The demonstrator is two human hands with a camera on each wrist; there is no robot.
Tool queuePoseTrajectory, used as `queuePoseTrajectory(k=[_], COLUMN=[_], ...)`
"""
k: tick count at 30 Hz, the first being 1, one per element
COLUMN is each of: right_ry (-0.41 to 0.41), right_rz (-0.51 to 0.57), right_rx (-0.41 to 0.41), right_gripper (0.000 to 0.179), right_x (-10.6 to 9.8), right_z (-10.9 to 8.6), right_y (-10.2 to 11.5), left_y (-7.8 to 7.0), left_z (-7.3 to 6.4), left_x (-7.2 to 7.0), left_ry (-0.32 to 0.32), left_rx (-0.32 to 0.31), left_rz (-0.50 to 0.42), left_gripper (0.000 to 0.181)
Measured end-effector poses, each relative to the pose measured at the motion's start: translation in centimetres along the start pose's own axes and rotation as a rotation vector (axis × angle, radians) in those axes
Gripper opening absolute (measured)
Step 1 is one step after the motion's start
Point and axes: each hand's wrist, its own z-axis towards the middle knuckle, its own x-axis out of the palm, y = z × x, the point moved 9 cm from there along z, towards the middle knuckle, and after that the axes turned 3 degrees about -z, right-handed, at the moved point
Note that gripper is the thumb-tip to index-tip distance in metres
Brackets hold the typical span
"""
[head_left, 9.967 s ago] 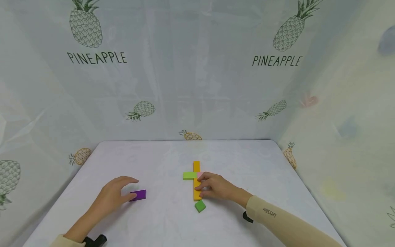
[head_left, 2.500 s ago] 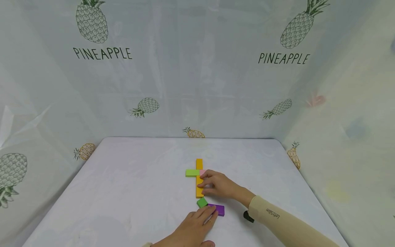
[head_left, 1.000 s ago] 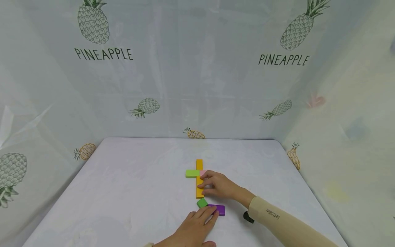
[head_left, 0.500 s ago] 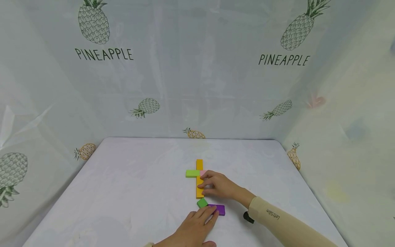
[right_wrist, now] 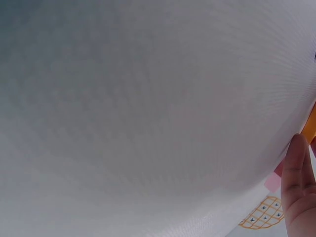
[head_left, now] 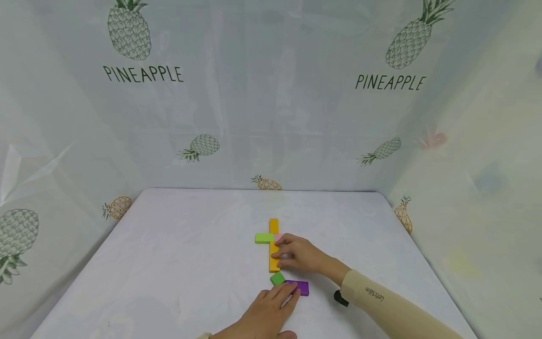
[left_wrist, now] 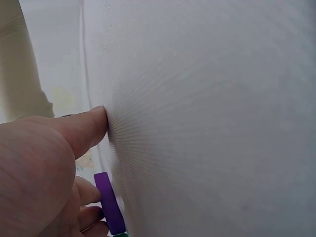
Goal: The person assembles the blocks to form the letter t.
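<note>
Wooden-looking toy blocks lie on the white table. In the head view my left hand (head_left: 262, 313) rests its fingertips on a purple block (head_left: 302, 288), with the thumb apart from it. The left wrist view shows the same purple block (left_wrist: 109, 203) beyond the thumb, its fingers against it. A green block (head_left: 277, 278) touches the purple block's left end. Above, my right hand (head_left: 302, 254) lays relaxed fingers over the right side of a long orange block (head_left: 274, 263) and a pink block (head_left: 278, 237), partly covering both. A light green block (head_left: 264, 238) adjoins the pink one.
Another orange piece (head_left: 274, 226) stands out beyond the light green and pink blocks. The white table (head_left: 190, 245) ends at a far edge before a pineapple-print curtain (head_left: 262, 94). A dark wrist device (head_left: 340, 298) sits under the right sleeve (head_left: 381, 301).
Since ten seconds ago my left hand has moved the purple block from the left to the green block's right side. Over the last seconds both hands stay still.
</note>
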Motion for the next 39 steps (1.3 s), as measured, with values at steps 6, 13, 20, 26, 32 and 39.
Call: queuePoseTrajectory(k=[6,13,20,26,32,39], right_ry=[-0.001,0.003,0.004,0.007,0.01,0.033], right_rz=[0.0,0.008,0.004,0.007,-0.002,-0.029], right_rx=[-0.001,0.002,0.0,-0.003,-0.011,-0.017], right_gripper=[0.026,0.026,0.026,0.026,0.025,0.026], right_x=[0.0,0.0,0.0,0.0,0.0,-0.1], right_z=[0.0,0.0,-0.1,-0.1,0.0,-0.1], right_y=[0.1,0.1,0.0,0.1,0.3,0.6], left_y=[-0.2,-0.3,-0.2,0.0,0.8,1.2], left_z=[0.0,0.0,0.1,0.1,-0.3,-1.2], left_x=[-0.4,-0.6,-0.3,0.0,-0.1,-0.4], left_ry=[0.013,0.007,0.02,0.043,0.047,0.02], left_rx=[-0.007,-0.003,-0.008,-0.021,-0.033,0.013], left_rz=[0.0,0.017,0.007,-0.016,-0.036,-0.008], left_gripper=[0.086,0.086,0.086,0.085,0.084,0.082])
